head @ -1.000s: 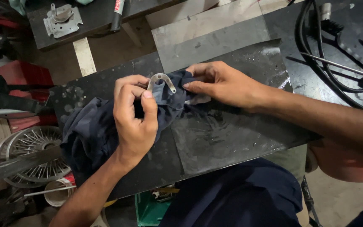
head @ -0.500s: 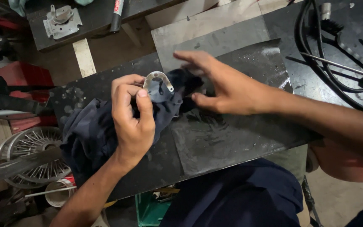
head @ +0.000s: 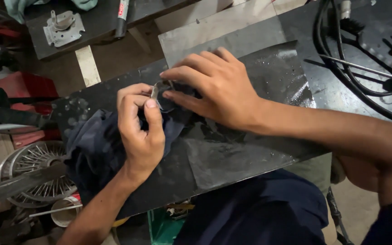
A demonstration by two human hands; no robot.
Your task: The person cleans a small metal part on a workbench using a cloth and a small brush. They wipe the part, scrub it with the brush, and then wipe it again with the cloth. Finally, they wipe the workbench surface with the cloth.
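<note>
Resting near the far edge of the dark worktop (head: 250,149), toward its left half, a small metal part (head: 156,90) lies wrapped in a dark blue cloth (head: 96,149), only a sliver of its grey rim showing. The left hand (head: 139,131) is clenched around the cloth and part, thumb pressed on top. The right hand (head: 218,86) lies flat over the far side of the bundle, fingers stretched out and touching the cloth, their tips just beside the part. The cloth trails off toward the worktop's left edge. Beyond that edge, lower down, sits a wire fan guard (head: 32,172). Past the far-left corner a grey metal bracket (head: 63,28) lies on another bench. Black cables (head: 336,68) curl at the far-right corner.
</note>
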